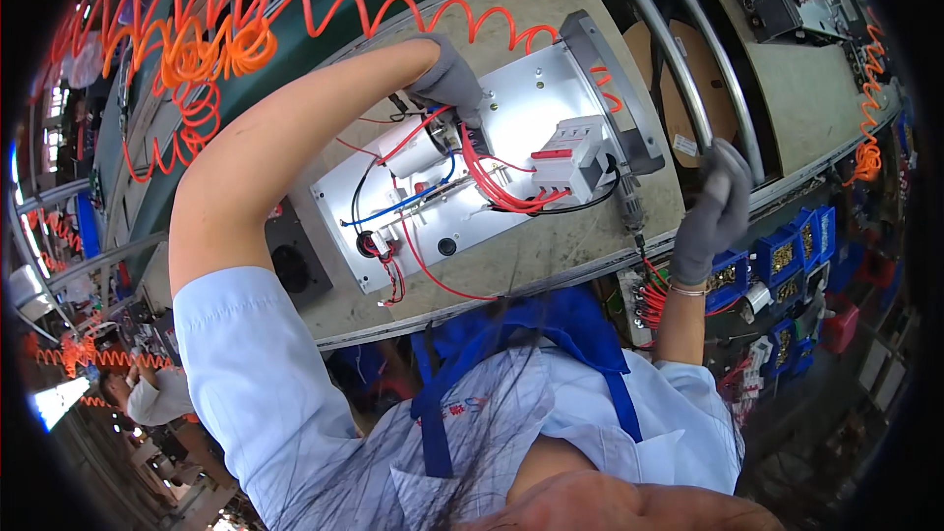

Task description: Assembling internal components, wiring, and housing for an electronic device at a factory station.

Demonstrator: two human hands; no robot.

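A silvery metal plate [536, 88] lies tilted on the bench, carrying a white cylinder [413, 146], a grey circuit breaker block [570, 162] and red wires [482, 177]. At the plate's far edge my left hand [450, 79], in a grey glove, reaches down with closed fingers to the upper ends of the red wires, beside the cylinder. What its fingertips grip is hidden. My right hand [716, 211], also gloved, is raised near the bench's front edge by the metal rollers. Its fingers are curled together; anything in them is too small to make out.
A dark grey end panel [615, 98] stands along the plate's right side. Beyond it, metal rollers [674, 59] span a gap in the bench. Blue bins [782, 256] of small brass-coloured parts sit at the right. Orange coiled hoses [216, 49] hang at the far left.
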